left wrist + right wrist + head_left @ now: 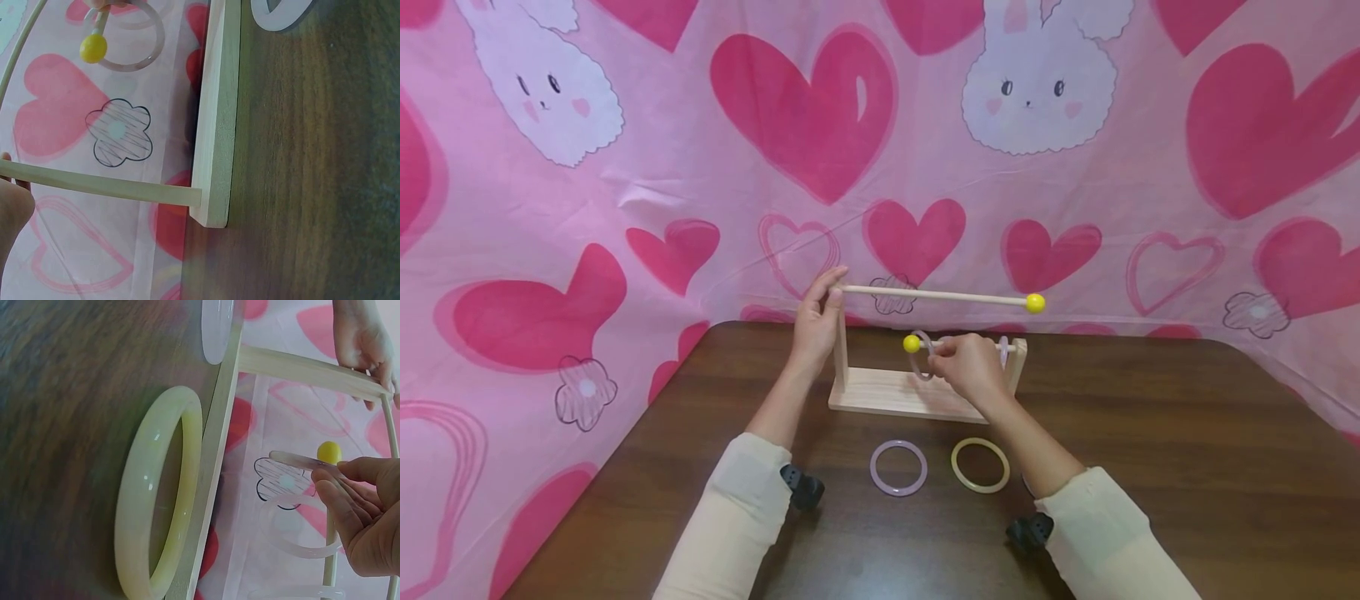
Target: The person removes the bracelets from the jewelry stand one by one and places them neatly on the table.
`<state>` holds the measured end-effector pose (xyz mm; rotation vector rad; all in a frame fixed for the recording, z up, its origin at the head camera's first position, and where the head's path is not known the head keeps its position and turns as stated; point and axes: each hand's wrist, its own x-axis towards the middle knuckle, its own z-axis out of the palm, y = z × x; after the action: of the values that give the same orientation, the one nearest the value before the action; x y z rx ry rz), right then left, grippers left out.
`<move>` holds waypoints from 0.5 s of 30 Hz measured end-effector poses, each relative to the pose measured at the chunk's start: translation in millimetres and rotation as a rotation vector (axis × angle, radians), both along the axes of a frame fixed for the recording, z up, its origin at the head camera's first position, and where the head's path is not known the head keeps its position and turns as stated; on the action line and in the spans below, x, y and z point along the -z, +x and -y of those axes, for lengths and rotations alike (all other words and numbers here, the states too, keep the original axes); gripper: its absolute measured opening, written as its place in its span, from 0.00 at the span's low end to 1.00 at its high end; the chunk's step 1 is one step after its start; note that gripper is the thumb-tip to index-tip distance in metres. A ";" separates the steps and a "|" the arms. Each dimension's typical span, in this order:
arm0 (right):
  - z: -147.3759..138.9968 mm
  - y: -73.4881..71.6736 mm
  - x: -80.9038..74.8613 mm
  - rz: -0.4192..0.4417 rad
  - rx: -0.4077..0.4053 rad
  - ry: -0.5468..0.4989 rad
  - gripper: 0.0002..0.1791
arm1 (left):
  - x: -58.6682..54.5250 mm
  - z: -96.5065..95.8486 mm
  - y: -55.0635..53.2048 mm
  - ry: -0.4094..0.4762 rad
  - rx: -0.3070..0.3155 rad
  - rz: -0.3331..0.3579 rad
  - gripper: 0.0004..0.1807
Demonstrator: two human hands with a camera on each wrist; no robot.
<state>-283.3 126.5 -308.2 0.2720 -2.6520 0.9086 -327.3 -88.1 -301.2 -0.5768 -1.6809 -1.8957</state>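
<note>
A wooden bangle stand [895,392] has two posts, each bearing a rod with a yellow ball at its end. My left hand [817,325] grips the top of the taller left post, where the upper rod [940,295] joins it. At the lower rod's ball end, my right hand [973,367] pinches a pale translucent bangle [156,44] between thumb and fingers. That bangle appears to be around the rod, just behind the yellow ball [329,452]. Further along the same rod hang other pale bangles [300,550], one of them close to the right post [1018,367].
On the brown table [700,500] before the stand lie a lavender bangle [874,468] and a yellow bangle [134,506]. Another bangle [1027,485] is mostly hidden under my right forearm. A pink heart-patterned cloth [805,108] hangs behind the table.
</note>
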 end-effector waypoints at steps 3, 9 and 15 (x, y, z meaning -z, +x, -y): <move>1.5 0.1 0.2 -0.009 0.004 -0.012 0.07 | 0.4 -0.2 0.0 -0.001 -0.006 0.007 0.18; 4.1 1.6 -0.8 -0.019 0.013 -0.041 0.08 | 1.1 -0.3 1.1 -0.018 -0.031 -0.003 0.17; 3.8 1.8 -0.8 -0.038 0.009 -0.072 0.09 | 1.5 -0.6 1.5 -0.014 -0.035 -0.015 0.17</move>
<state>-281.4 122.7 -307.4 0.2574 -2.5776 0.9836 -325.8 -87.4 -302.7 -0.5619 -1.6851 -1.8515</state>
